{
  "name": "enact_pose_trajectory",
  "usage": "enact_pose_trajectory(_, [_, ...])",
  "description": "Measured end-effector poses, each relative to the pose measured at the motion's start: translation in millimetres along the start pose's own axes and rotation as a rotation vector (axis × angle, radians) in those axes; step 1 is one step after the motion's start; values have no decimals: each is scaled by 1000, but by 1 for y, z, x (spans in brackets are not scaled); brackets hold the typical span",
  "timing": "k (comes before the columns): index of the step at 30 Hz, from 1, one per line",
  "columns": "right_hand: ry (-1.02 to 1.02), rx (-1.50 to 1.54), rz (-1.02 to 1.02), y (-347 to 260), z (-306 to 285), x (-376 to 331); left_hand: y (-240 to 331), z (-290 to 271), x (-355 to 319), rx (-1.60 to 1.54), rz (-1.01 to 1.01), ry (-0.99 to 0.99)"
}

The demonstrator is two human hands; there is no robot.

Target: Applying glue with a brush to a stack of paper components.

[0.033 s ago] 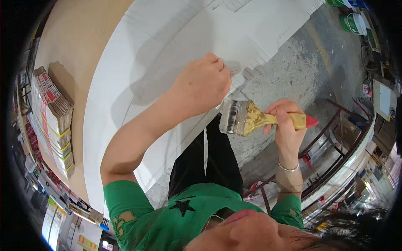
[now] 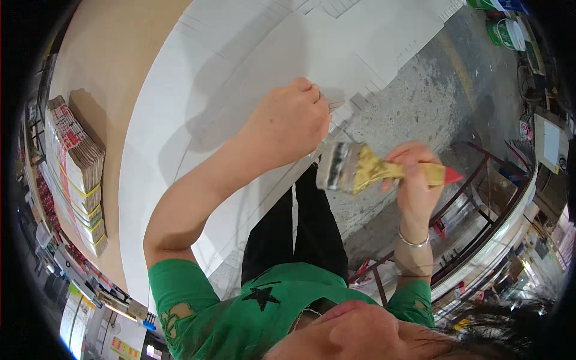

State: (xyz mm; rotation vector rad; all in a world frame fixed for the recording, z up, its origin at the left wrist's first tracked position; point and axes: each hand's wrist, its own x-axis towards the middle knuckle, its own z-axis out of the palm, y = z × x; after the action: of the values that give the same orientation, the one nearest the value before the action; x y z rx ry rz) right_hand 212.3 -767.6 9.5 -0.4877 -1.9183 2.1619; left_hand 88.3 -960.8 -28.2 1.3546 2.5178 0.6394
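Observation:
A wide paintbrush (image 2: pixel 369 169) with a yellow handle and red tip is gripped in my right hand (image 2: pixel 414 171). Its broad bristle end points left, just off the edge of white paper sheets (image 2: pixel 234 78) fanned out in overlapping layers. Over those sheets my left hand (image 2: pixel 288 117) is closed, knuckles up, near their edge. Its fingertips are hidden beneath the hand, so I cannot make out what they grip. Thin sheet edges show beside its fingers.
A strapped bundle of folded cardboard (image 2: pixel 78 174) stands on the brown board (image 2: pixel 114 54) at left. Grey concrete floor (image 2: pixel 420 90) lies to the right, with a dark red metal frame (image 2: pixel 474 198) on it. White and green buckets (image 2: pixel 509 34) are at the far right.
My right hand and the paintbrush have shifted slightly right, and the brush looks blurred by motion. My left hand stays nearly where it was.

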Motion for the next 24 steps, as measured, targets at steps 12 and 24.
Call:
enact_pose_trajectory(12, [36, -75, 1, -8, -8, 25, 2, -1, -2, -74, -58, 35])
enact_pose_trajectory(24, [83, -26, -20, -17, -17, 38, 5, -4, -4, -140, -67, 77])
